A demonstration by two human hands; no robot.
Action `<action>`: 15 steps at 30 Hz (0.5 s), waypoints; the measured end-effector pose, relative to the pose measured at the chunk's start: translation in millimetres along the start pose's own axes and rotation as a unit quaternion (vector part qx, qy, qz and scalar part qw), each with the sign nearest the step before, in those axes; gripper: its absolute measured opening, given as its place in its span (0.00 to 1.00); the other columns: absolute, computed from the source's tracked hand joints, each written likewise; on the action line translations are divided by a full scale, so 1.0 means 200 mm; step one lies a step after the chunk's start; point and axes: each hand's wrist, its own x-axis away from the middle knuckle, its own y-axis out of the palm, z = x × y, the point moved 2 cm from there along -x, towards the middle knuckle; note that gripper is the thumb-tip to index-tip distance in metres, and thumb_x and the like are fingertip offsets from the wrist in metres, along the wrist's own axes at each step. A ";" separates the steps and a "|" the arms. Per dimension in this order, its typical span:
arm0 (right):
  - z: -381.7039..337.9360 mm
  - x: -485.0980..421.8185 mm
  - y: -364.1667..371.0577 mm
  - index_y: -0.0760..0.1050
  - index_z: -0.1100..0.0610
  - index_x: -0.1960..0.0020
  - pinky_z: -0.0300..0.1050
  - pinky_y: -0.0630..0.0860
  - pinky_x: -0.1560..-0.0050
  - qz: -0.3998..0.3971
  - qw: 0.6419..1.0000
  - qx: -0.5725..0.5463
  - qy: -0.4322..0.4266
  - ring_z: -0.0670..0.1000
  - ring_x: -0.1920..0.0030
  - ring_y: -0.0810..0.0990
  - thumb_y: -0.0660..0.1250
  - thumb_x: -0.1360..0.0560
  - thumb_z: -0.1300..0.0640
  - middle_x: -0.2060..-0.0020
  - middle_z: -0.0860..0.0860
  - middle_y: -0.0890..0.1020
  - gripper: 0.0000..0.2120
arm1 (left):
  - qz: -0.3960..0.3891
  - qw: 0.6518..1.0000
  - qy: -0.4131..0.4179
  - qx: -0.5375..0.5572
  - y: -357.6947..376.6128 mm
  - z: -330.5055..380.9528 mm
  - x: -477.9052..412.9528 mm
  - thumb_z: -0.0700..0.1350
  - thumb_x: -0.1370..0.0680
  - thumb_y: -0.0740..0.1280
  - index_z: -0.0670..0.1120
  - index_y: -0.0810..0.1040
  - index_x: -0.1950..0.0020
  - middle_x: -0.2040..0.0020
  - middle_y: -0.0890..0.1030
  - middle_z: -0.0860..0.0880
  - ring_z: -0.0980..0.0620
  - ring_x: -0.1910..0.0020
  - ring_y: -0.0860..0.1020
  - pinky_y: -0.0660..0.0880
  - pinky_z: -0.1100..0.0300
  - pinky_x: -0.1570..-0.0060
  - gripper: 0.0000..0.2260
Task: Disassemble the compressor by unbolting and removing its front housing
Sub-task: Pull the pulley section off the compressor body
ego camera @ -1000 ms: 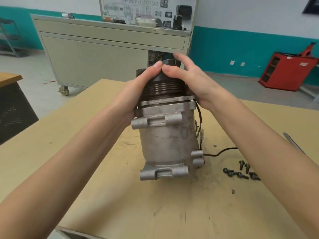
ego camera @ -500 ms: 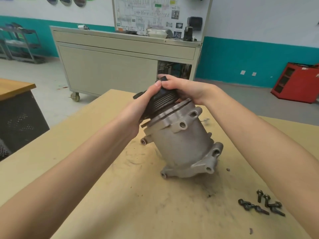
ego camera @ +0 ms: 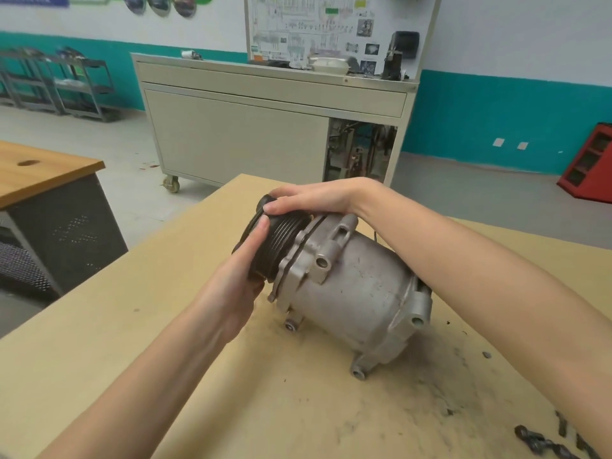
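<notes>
Compressor (ego camera: 351, 293) lies tilted on its side mid-table (ego camera: 132, 342), rear lugs on the wood and its black pulley (ego camera: 281, 240) end raised toward the far left, with the front housing (ego camera: 298, 270) flange just behind the pulley. I have both hands grasping that pulley: left hand (ego camera: 231, 293) cups it from the near side, thumb across the grooves, and right hand (ego camera: 318, 197) clasps it from above, fingers curled over the rim. Loose bolts (ego camera: 543, 442) lie well apart at the near right, a grey cabinet (ego camera: 238, 140) beyond.
</notes>
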 end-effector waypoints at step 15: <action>0.01 -0.01 0.00 0.76 0.43 0.51 0.45 0.74 0.45 -0.041 0.994 0.089 0.044 0.53 0.46 0.79 0.62 0.26 0.37 0.44 0.55 0.80 0.11 | 0.013 0.993 -0.064 -0.103 -0.02 -0.09 0.15 0.68 0.29 0.55 0.59 0.71 0.33 0.29 0.72 0.54 0.54 0.30 0.70 0.67 0.69 0.38 0.27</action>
